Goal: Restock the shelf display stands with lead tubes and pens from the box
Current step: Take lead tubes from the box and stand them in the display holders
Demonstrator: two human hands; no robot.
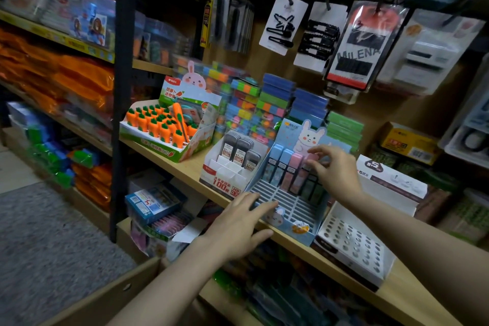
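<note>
A pale blue rabbit display stand [284, 204] sits on the wooden shelf [185, 164], its back row holding blue and pink lead tubes [287, 171] and its slotted front rows bare. My right hand [334, 167] hovers over the pink tubes at the back, fingers spread and touching their tops. My left hand [242, 225] rests open on the stand's front left corner. To the left, a white stand [227, 174] holds several dark lead tubes [239, 152]. A white pen stand [352, 243] with round holes stands on the right.
A carrot-themed display [169, 130] sits at the shelf's left, stacked colourful boxes [267, 103] behind the stands. Hair clips on cards [283, 24] hang above. A cardboard box edge [105, 296] shows at the bottom left. A black upright post [123, 87] divides the shelving.
</note>
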